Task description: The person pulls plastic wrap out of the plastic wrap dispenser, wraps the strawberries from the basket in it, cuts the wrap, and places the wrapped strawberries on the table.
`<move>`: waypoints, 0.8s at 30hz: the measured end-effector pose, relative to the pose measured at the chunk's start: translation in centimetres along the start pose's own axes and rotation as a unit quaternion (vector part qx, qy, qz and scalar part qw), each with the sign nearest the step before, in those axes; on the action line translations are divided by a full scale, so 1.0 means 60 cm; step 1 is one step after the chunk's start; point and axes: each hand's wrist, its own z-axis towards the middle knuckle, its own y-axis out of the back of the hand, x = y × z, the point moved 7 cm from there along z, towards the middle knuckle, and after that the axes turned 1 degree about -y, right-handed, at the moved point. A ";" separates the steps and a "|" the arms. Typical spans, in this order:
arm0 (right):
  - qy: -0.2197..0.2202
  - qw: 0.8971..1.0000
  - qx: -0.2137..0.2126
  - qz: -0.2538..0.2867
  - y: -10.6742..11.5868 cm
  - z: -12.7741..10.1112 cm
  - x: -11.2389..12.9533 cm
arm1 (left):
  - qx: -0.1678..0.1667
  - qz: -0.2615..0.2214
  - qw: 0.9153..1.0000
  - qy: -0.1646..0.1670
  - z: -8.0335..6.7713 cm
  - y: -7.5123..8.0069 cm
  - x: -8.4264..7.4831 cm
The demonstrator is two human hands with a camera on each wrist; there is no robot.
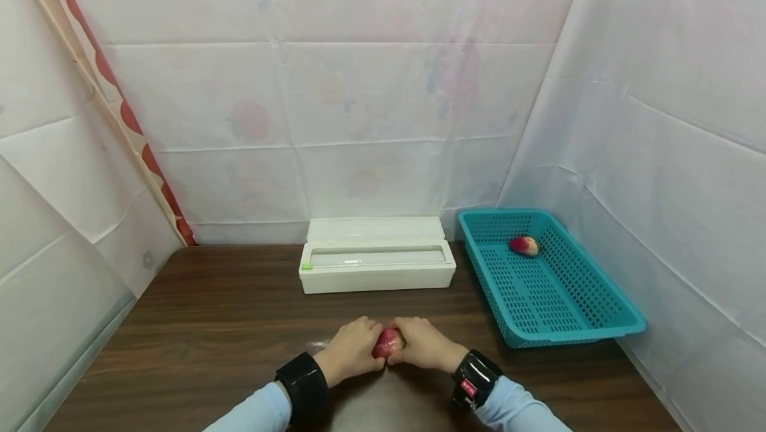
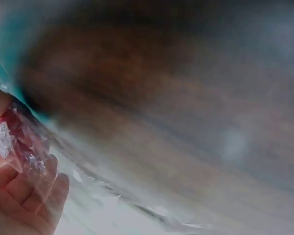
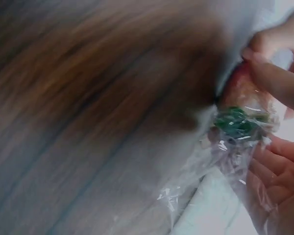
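Observation:
A red strawberry-like fruit [image 1: 387, 343] wrapped in clear cling film sits between both hands near the table's front middle. My left hand [image 1: 352, 348] curls round its left side; the film [image 2: 19, 142] shows against my fingers in the left wrist view. My right hand [image 1: 422, 344] grips its right side, and the right wrist view shows the fruit's green top [image 3: 233, 122] under crinkled film. A second red fruit [image 1: 523, 246] lies in the far part of the teal basket [image 1: 604, 299].
A white cling-film dispenser box [image 1: 377, 263] with its lid open stands at the back middle of the dark wooden table [image 1: 221, 325]. White sheets hang close on the left, back and right. Both wrist views are blurred.

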 end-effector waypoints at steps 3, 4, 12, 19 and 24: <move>-0.018 0.999 0.013 0.027 0.006 -0.001 -0.007 | -0.021 0.037 0.999 -0.024 -0.004 0.008 -0.008; -0.021 0.999 0.014 0.030 0.009 -0.002 -0.007 | -0.034 0.051 0.998 -0.033 -0.005 0.012 -0.010; -0.010 1.000 -0.006 0.026 0.033 -0.013 0.012 | -0.104 0.088 0.989 -0.050 -0.011 0.038 -0.014; -0.004 0.999 -0.035 0.026 0.045 -0.023 0.019 | -0.137 0.108 0.984 -0.046 -0.021 0.052 -0.015; -0.015 0.999 -0.028 0.040 0.052 -0.027 0.023 | -0.146 0.181 0.971 -0.046 -0.033 0.062 -0.010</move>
